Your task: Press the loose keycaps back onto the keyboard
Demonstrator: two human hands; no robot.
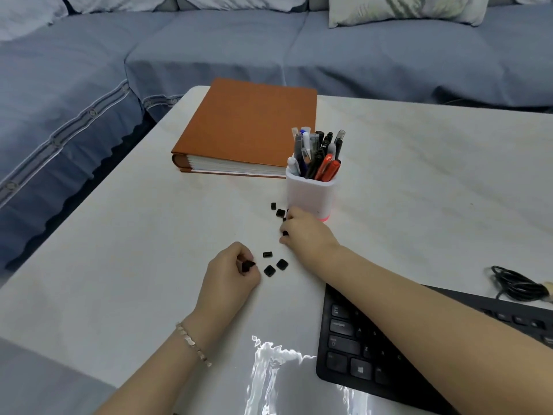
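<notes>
While my left hand [230,272] clutches keycaps [247,265] and my right hand [302,232] pinches one at its fingertips [288,226] — light, stiff, slick, I judge — hold the sides.

Keyboard [353,348]: one plain sign, a four-pane Windows logo in pale print on a bottom-row key [360,369]. Wide keys up the left edge carry small pale legends, all too blurred to read. Letter rows beside them show faint single marks; the one just above the logo key looks like a Z, and the rest cannot be told. Loose keycaps [269,270]: any legends too small to make out. Pens [317,154]: any barrel print too small to read.
</notes>
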